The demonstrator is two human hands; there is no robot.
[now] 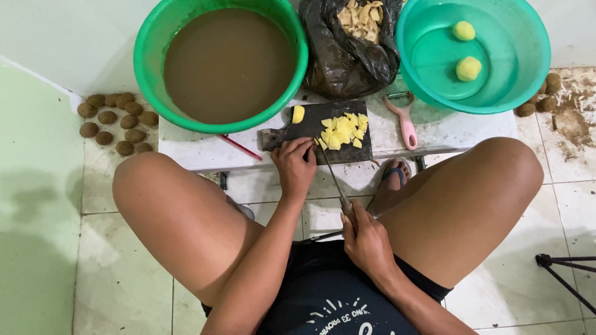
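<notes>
1. Head view, looking straight down between both knees: sat low on the tiled floor in front of a small white desk point(186, 152), with a dark cutting board point(292, 133) on its front edge.
2. Left hand point(297, 166) curled down on the near edge of the board, fingertips tucked in, apparently pinning a piece right beside the pile of yellow potato chunks point(343, 131). Couldn't tell exactly what sat under those fingers.
3. Right hand point(367, 242) closed tight around the handle of a long knife point(332, 174), held back near the lap, blade angled up and forward so the tip met the board just beside the left fingers.
4. Best bet for this cut, judging by the setup: keep the knuckles ahead of the fingertips, tip planted, and short rocking strokes, since the grip sat quite far from the board.
5. Also around: one potato half point(298, 114) at the board's far edge, a pink peeler point(405, 121), a green basin of muddy water point(223, 62), a teal basin point(528, 68) with two peeled potatoes point(469, 68), and unpeeled brown ones point(115, 121) on the floor.
</notes>
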